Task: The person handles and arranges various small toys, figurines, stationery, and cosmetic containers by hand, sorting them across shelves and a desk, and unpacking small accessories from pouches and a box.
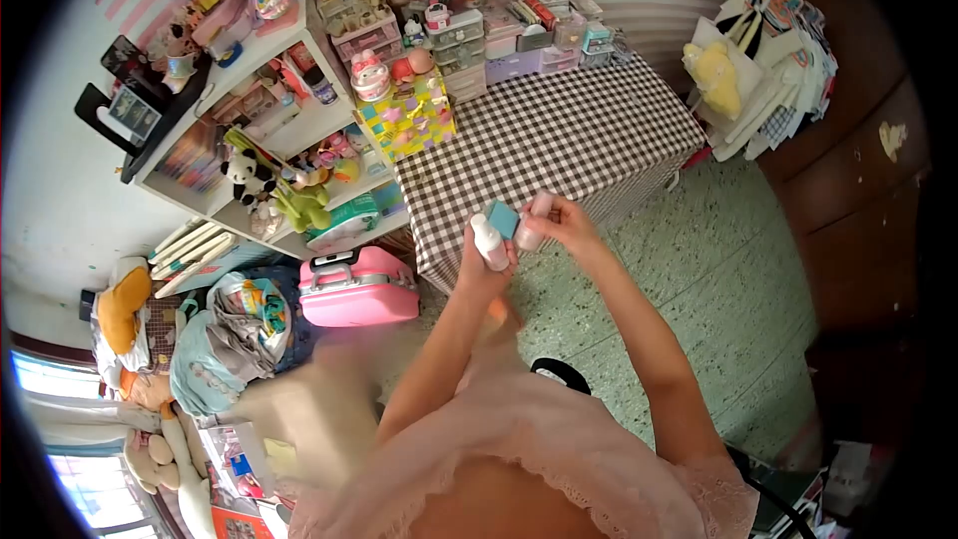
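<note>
A pink suitcase is just beside the near left corner of the bench. By its front edge, the left hand has its grip curled around a white bottle, partly hidden by fingers. Which hand bears the teal block is unclear. A pinkish bottle, details blurred, is pinched in the right hand. Rightward, speckled floor gives moving room.

Btl is wht, block teal, 2nd btl pale pink, tablecloth dk/wht chk
</note>
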Demonstrator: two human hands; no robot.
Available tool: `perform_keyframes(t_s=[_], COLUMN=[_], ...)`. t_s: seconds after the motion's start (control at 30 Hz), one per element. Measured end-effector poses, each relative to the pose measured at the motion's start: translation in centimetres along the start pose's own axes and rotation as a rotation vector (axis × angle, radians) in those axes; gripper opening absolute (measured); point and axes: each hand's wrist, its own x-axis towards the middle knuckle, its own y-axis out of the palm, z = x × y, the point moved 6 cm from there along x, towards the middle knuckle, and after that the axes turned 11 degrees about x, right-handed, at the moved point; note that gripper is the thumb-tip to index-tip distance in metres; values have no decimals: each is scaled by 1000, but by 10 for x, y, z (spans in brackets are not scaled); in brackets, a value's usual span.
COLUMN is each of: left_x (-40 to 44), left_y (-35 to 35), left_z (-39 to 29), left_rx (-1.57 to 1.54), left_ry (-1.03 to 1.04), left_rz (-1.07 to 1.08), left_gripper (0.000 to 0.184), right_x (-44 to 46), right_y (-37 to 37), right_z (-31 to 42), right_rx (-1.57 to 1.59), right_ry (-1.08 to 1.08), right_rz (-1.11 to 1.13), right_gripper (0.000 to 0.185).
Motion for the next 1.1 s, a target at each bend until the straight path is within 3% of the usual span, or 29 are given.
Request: perform_keyframes(t_s=[0.17,0.27,0.3,0.37,0.4,0.57,0.7,0.77,0.9,1.1], left_x=[82,118,126,142,151,172,166,164,169,184], left_y=[-1,6,7,14,15,16,32,54,67,71], left_z=[-47,-75,-81,-92,-96,-107,-116,-129,-118,-91], left_rx=[-40,-18,-31,-56,-44,-86,128,349,391,211], left_ry=[-6,1,-5,-12,1,53,201,450,452,571], left_rz=[-72,-143,-161,-54,77,62,-201,-219,-193,-379], left_gripper=[43,44,44,44,46,45,46,51,63,59], right_x=[120,174,185,206,214,263,306,324,337,343], right_y=[-55,-76,-80,-88,-92,-95,-85,-83,-88,-103], right_z=[-9,-2,-4,-8,-15,-31,-35,-38,-41,-49], right_rx=[-132,-541,-539,-853,-821,-822,-893,-765,-810,-793], right_ry=[19,-200,-178,-160,-156,-150,-150,-190,-154,-216], right_rz=[-62,-65,-58,-102,-92,75,260,328,450,649], right_gripper=[31,29,29,31,32,31,28,29,33,37])
